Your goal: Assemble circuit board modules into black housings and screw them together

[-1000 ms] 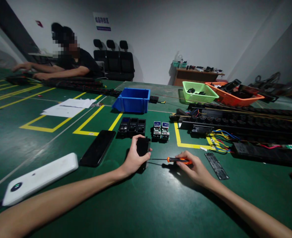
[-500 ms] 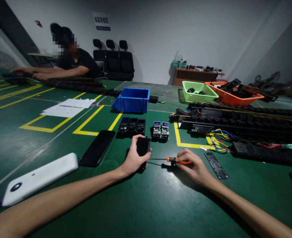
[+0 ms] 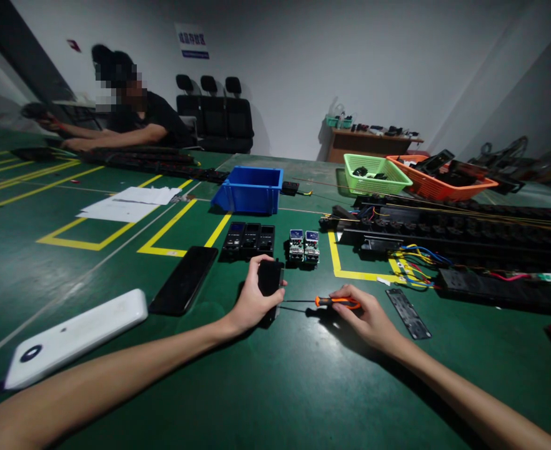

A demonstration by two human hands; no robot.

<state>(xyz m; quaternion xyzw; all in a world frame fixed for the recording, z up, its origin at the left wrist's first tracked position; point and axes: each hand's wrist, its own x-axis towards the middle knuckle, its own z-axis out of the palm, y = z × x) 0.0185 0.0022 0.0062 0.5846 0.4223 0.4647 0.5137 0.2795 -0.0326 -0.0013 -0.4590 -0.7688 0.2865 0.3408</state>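
My left hand point(image 3: 257, 297) grips a small black device point(image 3: 269, 278), thumb on its right side. In my right hand point(image 3: 362, 312) is an orange and black screwdriver point(image 3: 336, 302), its thin shaft pointing left with the tip at the device's right edge. Behind the device lie black housings point(image 3: 248, 239) in a row and two small circuit modules point(image 3: 304, 245). A black phone point(image 3: 184, 280) rests left of my left hand. To the right of my right hand lies a flat black cover plate point(image 3: 407, 314).
A blue bin point(image 3: 252, 190), green basket point(image 3: 376, 175) and orange basket point(image 3: 444, 181) stand farther back. Long black rails with wires point(image 3: 463, 228) lie right. A white device point(image 3: 79, 337) and papers point(image 3: 128, 203) lie left. A person sits at the back left.
My right hand's fingers have shifted on the screwdriver handle, which has turned a little. My left hand stays in place. The person at the back left has raised a hand.
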